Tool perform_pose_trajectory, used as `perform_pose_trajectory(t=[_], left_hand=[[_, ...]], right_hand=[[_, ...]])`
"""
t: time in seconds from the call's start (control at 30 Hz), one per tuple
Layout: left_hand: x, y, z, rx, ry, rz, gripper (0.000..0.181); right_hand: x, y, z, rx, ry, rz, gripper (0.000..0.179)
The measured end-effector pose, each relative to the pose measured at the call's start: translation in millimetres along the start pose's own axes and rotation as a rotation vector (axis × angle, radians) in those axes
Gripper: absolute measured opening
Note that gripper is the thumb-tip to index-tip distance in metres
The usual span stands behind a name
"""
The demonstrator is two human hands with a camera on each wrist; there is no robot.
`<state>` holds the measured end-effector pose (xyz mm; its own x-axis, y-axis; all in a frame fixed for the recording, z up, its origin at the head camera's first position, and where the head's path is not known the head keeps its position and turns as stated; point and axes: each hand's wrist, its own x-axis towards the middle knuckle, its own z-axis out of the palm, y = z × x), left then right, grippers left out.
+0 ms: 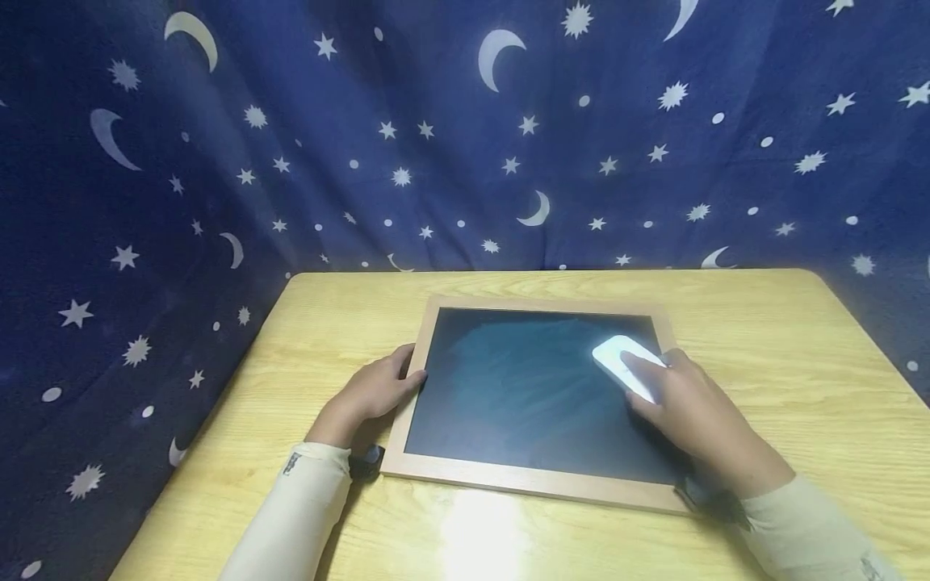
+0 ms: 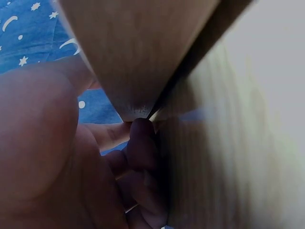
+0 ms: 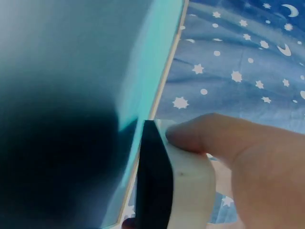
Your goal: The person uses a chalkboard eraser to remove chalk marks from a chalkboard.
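Observation:
A small chalkboard (image 1: 538,387) in a pale wooden frame lies on the table, its dark face smeared with a hazy blue-green area. At its left side my left hand (image 1: 378,391) grips the frame (image 2: 138,52), thumb on top and fingertips at the lower edge. My right hand (image 1: 686,403) holds a white board eraser (image 1: 617,355) over the board's right part, thumb along its back. Black felt on the eraser (image 3: 155,176) faces the board in the right wrist view, tilted against the surface, with a dark shadow beside it.
The light wood table (image 1: 770,347) extends around the board on all sides. A dark blue curtain (image 1: 450,186) with white moons and stars hangs behind the table and along its left. Dark wrist straps (image 1: 366,464) sit close to the board's lower corners.

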<state>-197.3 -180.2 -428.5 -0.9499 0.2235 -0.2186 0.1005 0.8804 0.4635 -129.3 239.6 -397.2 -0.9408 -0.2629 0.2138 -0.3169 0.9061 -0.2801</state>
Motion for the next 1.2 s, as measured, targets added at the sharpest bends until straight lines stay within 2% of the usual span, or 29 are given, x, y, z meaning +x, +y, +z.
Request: perform_pose_trajectory(t=[0.17,0.43,0.77,1.03,1.2], left_hand=[[-1.7,-0.4,1.3,0.006,0.004,0.003,0.065],[-3.3,-3.0,1.6,0.002,0.011,0.0,0.064],[-1.4,-0.4,0.7,0.015,0.007,0.009,0.064],[-1.5,-1.2,0.5,0.016,-0.012,0.011,0.065],[-0.4,-1.2,0.8,0.017,-0.011,0.01,0.064]], right_hand=[[-2.1,1.6,-3.9,0.074,0.04,0.046,0.059],[-2.4,24.6,-3.6,0.079,0.107,0.079,0.059],[-2.3,57.2,-8.3,0.075,0.101,0.153,0.057],[-5.1,82.8,-6.0,0.071,0.096,0.162,0.054],[-7.1,94.4,-6.6,0.058,0.048,0.204,0.055]])
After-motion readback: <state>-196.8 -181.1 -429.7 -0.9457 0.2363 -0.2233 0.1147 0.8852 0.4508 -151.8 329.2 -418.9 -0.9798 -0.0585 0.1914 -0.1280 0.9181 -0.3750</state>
